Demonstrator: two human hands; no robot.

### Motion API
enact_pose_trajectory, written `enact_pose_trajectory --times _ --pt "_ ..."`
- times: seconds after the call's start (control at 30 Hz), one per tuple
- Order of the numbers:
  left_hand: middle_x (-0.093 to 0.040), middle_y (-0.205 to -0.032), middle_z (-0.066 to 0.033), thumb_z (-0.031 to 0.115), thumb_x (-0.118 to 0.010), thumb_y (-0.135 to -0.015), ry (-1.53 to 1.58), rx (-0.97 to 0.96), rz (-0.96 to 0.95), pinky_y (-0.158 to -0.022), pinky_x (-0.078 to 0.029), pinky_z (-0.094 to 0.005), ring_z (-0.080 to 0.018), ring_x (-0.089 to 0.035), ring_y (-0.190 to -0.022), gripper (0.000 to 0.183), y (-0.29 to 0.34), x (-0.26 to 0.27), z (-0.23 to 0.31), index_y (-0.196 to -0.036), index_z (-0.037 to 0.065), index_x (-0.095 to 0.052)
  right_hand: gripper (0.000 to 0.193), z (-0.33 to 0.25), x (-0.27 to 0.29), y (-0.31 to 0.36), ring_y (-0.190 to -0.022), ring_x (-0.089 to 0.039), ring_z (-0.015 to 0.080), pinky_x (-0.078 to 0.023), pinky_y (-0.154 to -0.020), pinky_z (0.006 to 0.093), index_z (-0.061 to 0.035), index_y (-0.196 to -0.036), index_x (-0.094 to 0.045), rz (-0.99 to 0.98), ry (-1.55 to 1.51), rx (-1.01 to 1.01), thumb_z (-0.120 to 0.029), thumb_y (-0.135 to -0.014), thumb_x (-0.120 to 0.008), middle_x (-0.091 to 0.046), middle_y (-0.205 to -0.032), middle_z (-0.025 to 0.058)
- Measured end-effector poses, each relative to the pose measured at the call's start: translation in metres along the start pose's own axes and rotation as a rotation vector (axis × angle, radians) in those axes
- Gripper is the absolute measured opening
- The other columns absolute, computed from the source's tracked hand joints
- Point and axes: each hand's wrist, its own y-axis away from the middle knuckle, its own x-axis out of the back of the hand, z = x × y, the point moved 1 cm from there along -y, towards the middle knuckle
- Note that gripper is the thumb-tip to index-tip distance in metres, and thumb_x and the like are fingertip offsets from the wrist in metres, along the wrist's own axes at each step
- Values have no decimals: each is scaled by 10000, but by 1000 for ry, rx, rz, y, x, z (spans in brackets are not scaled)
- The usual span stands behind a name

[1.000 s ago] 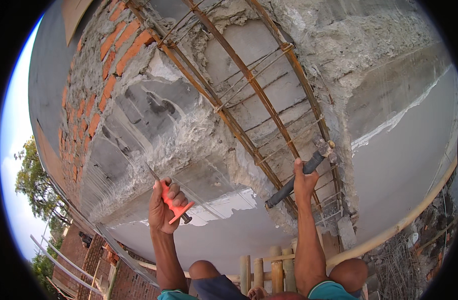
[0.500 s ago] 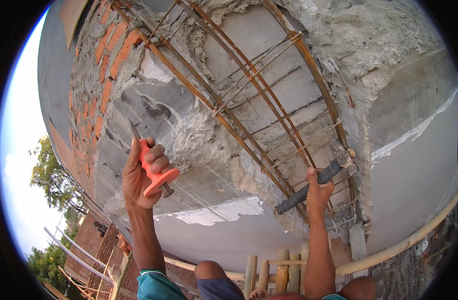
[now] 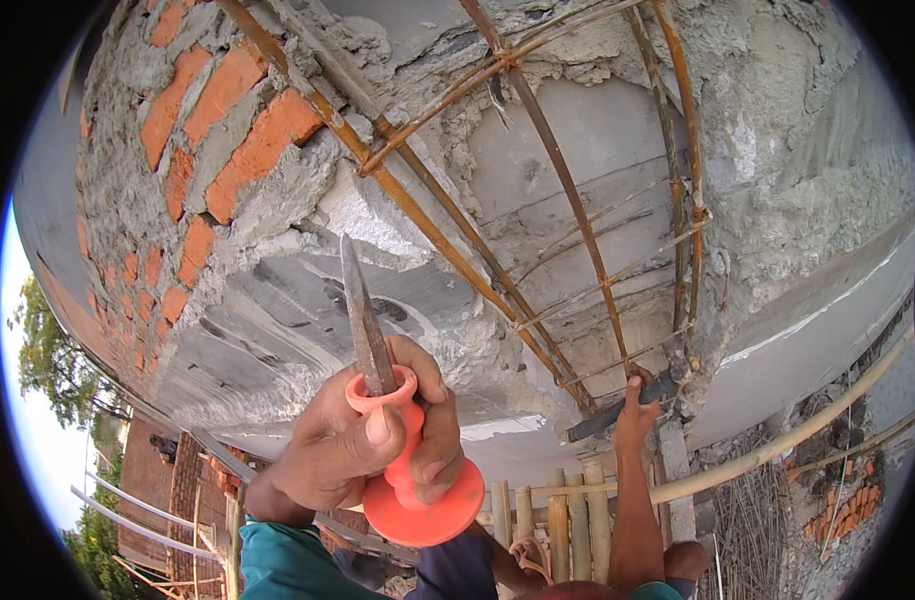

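Observation:
My left hand (image 3: 328, 455) is closed round the red-orange rubber grip of a chisel (image 3: 366, 325). Its pointed steel blade tilts up toward the broken concrete, and the round hand guard sits at the lower end. Farther off to the right, my right hand (image 3: 634, 425) is wrapped round the dark handle of a hammer (image 3: 600, 424). The hammer lies across the lower end of the rusty rebar cage (image 3: 568, 180), its head small and partly hard to make out beside the bars. Behind the chisel is a smooth grey concrete face (image 3: 278, 330) with chipped edges.
Exposed orange bricks (image 3: 263, 150) show at upper left. Bamboo poles (image 3: 578, 520) stand below, and a long curved bamboo rail (image 3: 778, 465) runs along the right. Rubble and loose bricks (image 3: 843, 515) lie at lower right. A tree (image 3: 63, 360) stands at far left.
My left hand has come closer and turned, bringing the chisel's blade into fuller view. The right hand with the hammer is lower in the picture, and the view has shifted nearer the rebar.

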Motion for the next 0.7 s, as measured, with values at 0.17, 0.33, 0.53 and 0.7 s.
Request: enact_pose_trajectory --times 0.17,0.33,0.53,0.7 --pt "-574 -932 -96 337 -554 -1082 367 213 -102 -706 -508 -346 -197 -612 -782 325 -24 -7 43 -1207 51 -463 398 -96 15 77 -760 -571 110 -473 -699 281 -11 -1164 -619 200 -30 -125 -350 -988 -730 -632 -960 70" --pt "-580 -1016 -67 349 -506 -1101 817 274 -26 -751 -563 -389 -214 -642 -861 299 -61 -29 76 -1242 89 -546 243 -281 28 180 -518 -480 88 -407 -477 253 -20 -1054 -601 213 86 -464 -233 -998 -704 -564 -735 22" --pt "-637 -902 -58 343 -568 -1076 1139 144 255 -880 -620 -422 -219 -667 -882 223 -114 -45 111 -1038 124 -554 222 -469 19 266 -502 -539 103 -417 -461 262 3 -904 -661 25 299 -716 -197 -962 -738 -572 -637 22" --pt "-632 -887 -57 300 -599 -1067 1373 173 304 -796 -628 -384 -205 -644 -835 224 -121 -47 125 -972 102 -556 260 -535 15 307 -585 -597 110 -464 -537 287 -20 -923 -694 -175 501 -890 -263 -928 -789 -622 -675 9"
